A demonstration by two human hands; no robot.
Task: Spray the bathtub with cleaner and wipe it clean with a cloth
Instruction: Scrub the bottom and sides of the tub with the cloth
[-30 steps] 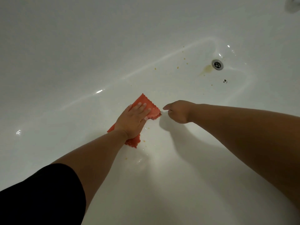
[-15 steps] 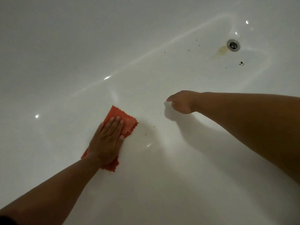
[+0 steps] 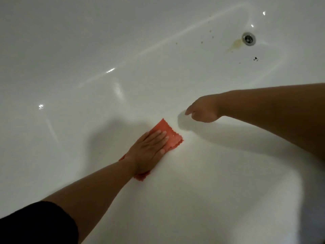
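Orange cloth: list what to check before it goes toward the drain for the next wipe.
1. Left hand flat on the orange cloth: ok, straight fingers press it on the bathtub floor.
2. Cloth spread out: cannot tell, the hand covers most of it.
3. Route to the drain free: not ok, the right hand sits close to that line.
4. Yellowish stain beside the drain wiped: not ok, it shows.
5. Dark speck wiped: not ok, it shows near the drain.
6. Cleaner on that area: cannot tell; no bottle in view.
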